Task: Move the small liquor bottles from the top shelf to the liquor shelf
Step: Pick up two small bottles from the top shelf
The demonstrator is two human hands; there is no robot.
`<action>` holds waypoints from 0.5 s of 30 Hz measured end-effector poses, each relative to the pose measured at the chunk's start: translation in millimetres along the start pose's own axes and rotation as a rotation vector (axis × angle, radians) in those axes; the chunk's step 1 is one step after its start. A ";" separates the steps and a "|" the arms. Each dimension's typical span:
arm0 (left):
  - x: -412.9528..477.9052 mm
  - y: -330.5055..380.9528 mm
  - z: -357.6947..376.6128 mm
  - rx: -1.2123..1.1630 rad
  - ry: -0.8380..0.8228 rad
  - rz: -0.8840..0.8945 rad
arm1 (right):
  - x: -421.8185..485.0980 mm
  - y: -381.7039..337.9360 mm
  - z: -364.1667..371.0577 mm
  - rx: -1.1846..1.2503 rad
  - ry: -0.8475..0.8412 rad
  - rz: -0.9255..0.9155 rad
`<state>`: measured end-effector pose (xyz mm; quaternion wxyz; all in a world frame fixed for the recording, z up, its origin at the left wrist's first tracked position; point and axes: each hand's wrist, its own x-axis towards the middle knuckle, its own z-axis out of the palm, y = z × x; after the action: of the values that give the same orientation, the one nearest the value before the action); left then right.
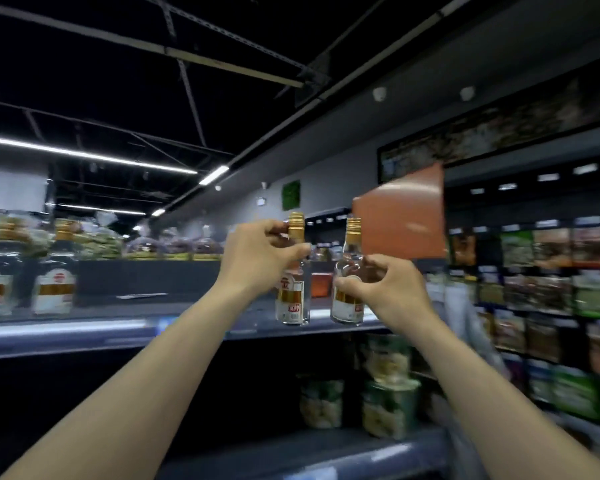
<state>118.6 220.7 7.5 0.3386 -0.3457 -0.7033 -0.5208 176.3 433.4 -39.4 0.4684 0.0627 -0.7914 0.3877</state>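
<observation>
Two small clear liquor bottles with gold caps and white-and-gold labels are at the right end of the top shelf (84, 327). My left hand (257, 258) is closed around the neck and shoulder of the left bottle (292, 299). My right hand (381, 289) grips the body of the right bottle (347, 306), which tilts slightly. Both bottle bases are at the shelf's front edge; I cannot tell if they touch it. Two more matching bottles (54, 271) stand at the far left of the same shelf.
An orange sign (402, 220) hangs just behind the right bottle. Green jars (388, 407) sit on the shelf below. Packed goods fill the shelving (551, 289) to the right. Bagged goods (94, 237) lie behind the top shelf.
</observation>
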 end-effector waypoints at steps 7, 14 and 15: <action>-113.8 105.7 209.3 -0.303 -0.224 -0.059 | -121.1 74.4 -229.7 -0.198 0.069 0.149; -221.2 230.9 408.6 -0.498 -0.415 -0.122 | -245.0 118.9 -435.1 -0.386 0.205 0.358; -236.3 250.5 431.9 -0.520 -0.440 -0.123 | -261.8 123.4 -460.9 -0.397 0.235 0.394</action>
<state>404.2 661.4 -163.9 0.0474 -0.4814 -0.6228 -0.6149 583.4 759.5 -194.6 0.4757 -0.2304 -0.7890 0.3134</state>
